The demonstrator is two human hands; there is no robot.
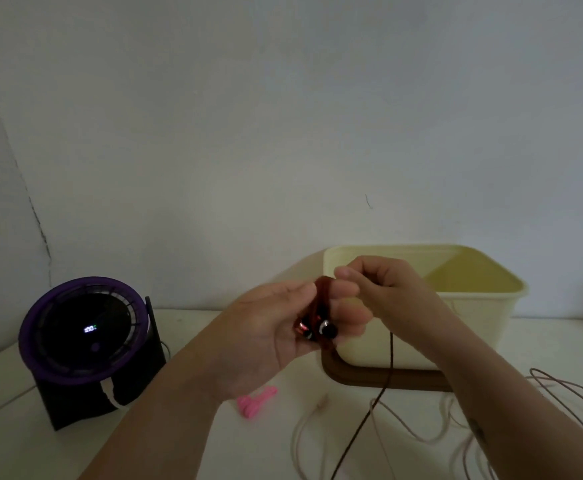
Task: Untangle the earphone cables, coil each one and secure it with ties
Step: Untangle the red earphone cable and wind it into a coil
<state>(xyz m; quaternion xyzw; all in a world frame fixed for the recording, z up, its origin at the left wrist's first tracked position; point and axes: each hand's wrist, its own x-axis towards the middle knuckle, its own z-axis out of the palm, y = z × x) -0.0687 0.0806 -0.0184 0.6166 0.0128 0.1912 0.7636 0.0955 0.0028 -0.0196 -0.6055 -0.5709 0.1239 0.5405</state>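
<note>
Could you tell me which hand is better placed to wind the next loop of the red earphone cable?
Probably the right hand: it pinches the red earphone cable where the slack hangs toward the table. The left hand is busy gripping the earbuds and wound loops.

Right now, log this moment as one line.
step: coiling red cable | left grip: holds coil | right grip: pinches cable tail | pink ties: on table, untouched | beige cable: loose on table
</note>
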